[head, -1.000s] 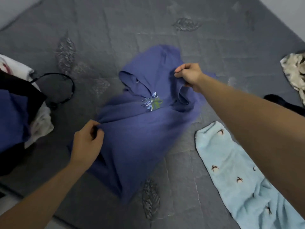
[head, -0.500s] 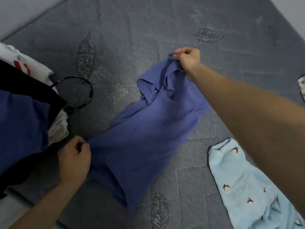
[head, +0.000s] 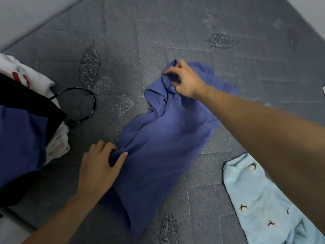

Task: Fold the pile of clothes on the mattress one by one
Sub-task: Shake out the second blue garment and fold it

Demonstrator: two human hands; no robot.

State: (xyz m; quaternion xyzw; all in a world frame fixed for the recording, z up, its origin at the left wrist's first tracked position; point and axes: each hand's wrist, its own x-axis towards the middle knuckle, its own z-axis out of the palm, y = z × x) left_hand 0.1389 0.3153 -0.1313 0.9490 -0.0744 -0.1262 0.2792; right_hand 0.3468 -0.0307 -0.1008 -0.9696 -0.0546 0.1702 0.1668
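The blue shirt (head: 163, 141) lies crumpled at mid-frame on the grey mattress (head: 175, 29). The left hand (head: 100, 166) grips a bunched fold at its left edge, fingertips hidden in the cloth. The right hand (head: 184, 80), fingers curled, pinches the collar at the top. A pile (head: 21, 131) at the left and a pale blue garment (head: 260, 199) at lower right are cut off. White lettering on the black cord (head: 88, 95) is unreadable.
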